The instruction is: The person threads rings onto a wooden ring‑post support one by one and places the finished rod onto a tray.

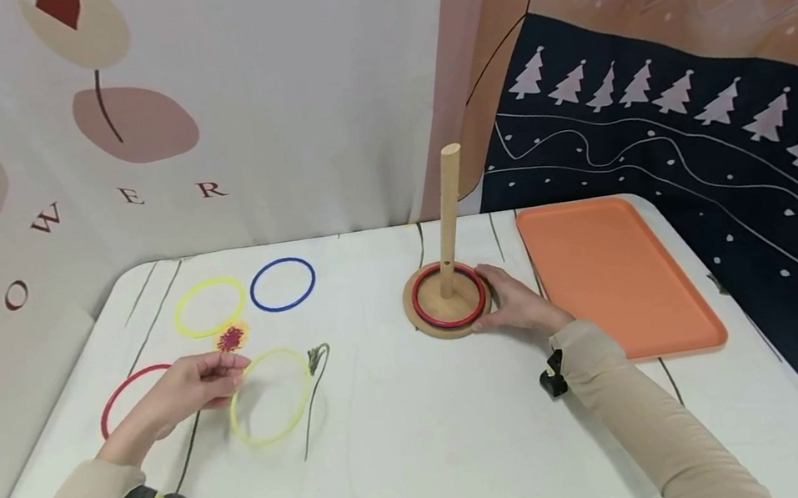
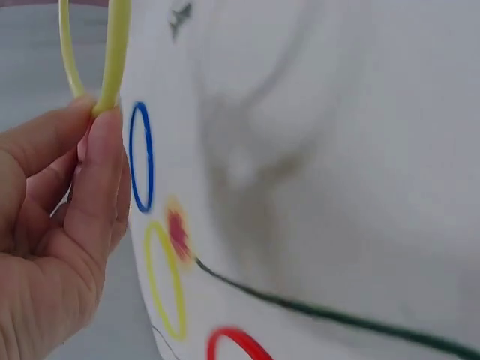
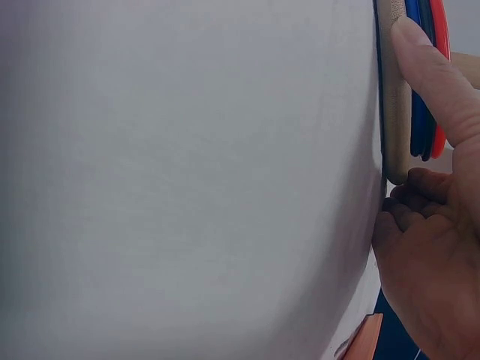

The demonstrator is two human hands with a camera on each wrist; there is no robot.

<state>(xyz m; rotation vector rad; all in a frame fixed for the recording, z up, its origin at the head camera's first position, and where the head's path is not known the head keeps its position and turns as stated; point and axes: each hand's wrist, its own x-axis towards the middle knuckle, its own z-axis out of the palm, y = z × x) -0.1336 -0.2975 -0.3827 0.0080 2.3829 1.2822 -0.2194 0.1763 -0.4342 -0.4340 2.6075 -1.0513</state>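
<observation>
Pale yellow ring (image 1: 270,442) is left of centre, lower half of frame, pinched between left hand (image 1: 194,391) thumb and fingertips. Right hand (image 1: 520,303)'s gripping the wooden peg stand (image 1: 449,217)'s base just right of centre, red ring (image 1: 452,324) round the peg. Yellow (image 1: 177,312) and blue hoops (image 1: 252,293) lie mid-left, orange tray (image 1: 611,280) far right.
</observation>
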